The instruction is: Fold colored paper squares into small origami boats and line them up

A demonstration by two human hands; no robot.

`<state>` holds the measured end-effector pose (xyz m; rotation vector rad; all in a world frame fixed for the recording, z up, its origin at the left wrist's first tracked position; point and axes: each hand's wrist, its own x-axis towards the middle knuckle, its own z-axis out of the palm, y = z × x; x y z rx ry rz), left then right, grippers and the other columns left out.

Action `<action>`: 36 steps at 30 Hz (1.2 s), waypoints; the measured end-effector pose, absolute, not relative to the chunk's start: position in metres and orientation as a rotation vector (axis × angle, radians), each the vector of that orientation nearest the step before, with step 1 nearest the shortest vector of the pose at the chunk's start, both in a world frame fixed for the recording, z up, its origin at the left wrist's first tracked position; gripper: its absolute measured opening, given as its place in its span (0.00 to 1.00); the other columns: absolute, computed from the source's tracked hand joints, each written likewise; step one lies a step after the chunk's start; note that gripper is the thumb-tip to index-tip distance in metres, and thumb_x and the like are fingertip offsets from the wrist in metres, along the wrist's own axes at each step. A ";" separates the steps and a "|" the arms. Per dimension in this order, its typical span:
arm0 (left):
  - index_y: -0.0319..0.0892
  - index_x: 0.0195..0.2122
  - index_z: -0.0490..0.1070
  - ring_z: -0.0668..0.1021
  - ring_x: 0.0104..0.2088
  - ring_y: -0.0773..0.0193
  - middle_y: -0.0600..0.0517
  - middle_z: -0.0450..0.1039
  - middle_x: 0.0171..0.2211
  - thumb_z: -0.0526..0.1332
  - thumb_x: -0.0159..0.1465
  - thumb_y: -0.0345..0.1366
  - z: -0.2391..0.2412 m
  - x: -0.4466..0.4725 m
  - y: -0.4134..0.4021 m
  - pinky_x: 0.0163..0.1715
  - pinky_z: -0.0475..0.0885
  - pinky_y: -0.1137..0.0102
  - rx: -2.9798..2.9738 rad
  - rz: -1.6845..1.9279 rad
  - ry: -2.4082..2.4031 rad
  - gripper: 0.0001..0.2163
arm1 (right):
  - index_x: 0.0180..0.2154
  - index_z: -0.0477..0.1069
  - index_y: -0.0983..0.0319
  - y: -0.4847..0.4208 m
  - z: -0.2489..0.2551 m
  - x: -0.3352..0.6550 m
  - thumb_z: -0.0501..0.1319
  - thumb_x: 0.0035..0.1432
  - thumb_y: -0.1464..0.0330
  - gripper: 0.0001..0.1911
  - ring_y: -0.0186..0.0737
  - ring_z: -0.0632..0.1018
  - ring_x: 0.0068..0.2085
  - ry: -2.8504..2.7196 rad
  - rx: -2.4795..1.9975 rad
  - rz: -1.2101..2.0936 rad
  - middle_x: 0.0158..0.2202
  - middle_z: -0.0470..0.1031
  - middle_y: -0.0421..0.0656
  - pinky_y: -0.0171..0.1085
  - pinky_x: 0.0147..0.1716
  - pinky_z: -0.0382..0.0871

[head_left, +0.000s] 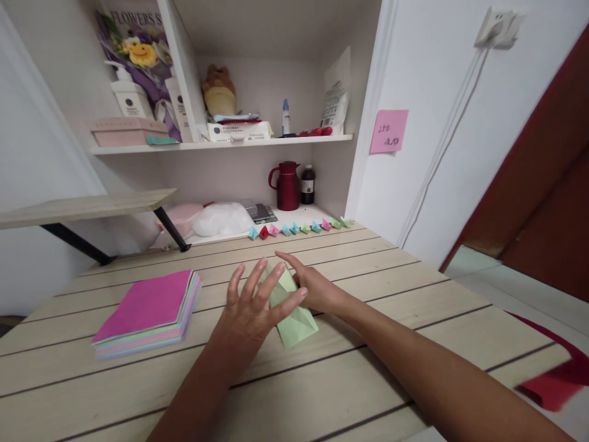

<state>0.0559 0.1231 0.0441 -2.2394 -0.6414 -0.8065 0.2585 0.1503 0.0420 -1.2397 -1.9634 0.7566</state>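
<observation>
The head camera looks down at a wooden table (414,319) with long light planks. 2 bare arms reach in from the bottom of the picture.

The left hand (251,307) is wide open. Its fingers are spread apart and it lies flat on top of a folded light green paper (297,325). It presses down on the paper and does not grab it.

The right hand (317,291) is just beside the left hand, on the right side of the green paper. Its pointing finger sticks out to the left, above the top of the paper. The hand touches the paper, but the other fingers are hidden, so I cannot tell if they pinch it or only rest on it.

The green paper lies on the table, near the middle, under both hands. Its lower corner pokes out below the left hand, and it shows fold lines.

To the left, a little way from the hands, sits a neat stack of coloured paper squares (150,313). The top sheet is bright pink.

At the far edge of the table stands a row of small folded paper shapes (299,228) in blue, red, pink and green.

Behind the row is a white shelf nook with a dark red jug (288,186) and a small dark bottle (308,184) side by side. A white plastic bag (221,218) lies to their left.

A pink sticky note (389,131) with writing is stuck on the white wall to the right.
</observation>
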 end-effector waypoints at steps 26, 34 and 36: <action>0.50 0.62 0.62 0.65 0.63 0.50 0.47 0.63 0.63 0.57 0.61 0.40 0.032 0.028 0.136 0.63 0.51 0.47 -3.005 -0.355 -1.324 0.26 | 0.54 0.70 0.57 0.173 0.028 0.278 0.59 0.53 0.72 0.25 0.34 0.72 0.25 -1.440 -1.372 1.169 0.29 0.74 0.40 0.30 0.22 0.64; 0.50 0.62 0.63 0.64 0.62 0.46 0.43 0.64 0.62 0.60 0.59 0.55 0.033 0.034 0.136 0.61 0.53 0.47 -2.985 -0.343 -1.337 0.31 | 0.50 0.74 0.57 0.175 0.036 0.299 0.56 0.56 0.71 0.20 0.33 0.73 0.25 -1.396 -1.299 1.403 0.36 0.79 0.44 0.32 0.22 0.64; 0.49 0.61 0.64 0.65 0.61 0.46 0.43 0.65 0.61 0.60 0.59 0.55 0.029 0.035 0.138 0.60 0.54 0.48 -2.978 -0.377 -1.322 0.31 | 0.50 0.75 0.58 0.176 0.037 0.304 0.56 0.55 0.73 0.21 0.34 0.74 0.28 -1.535 -1.256 1.372 0.41 0.78 0.46 0.34 0.26 0.68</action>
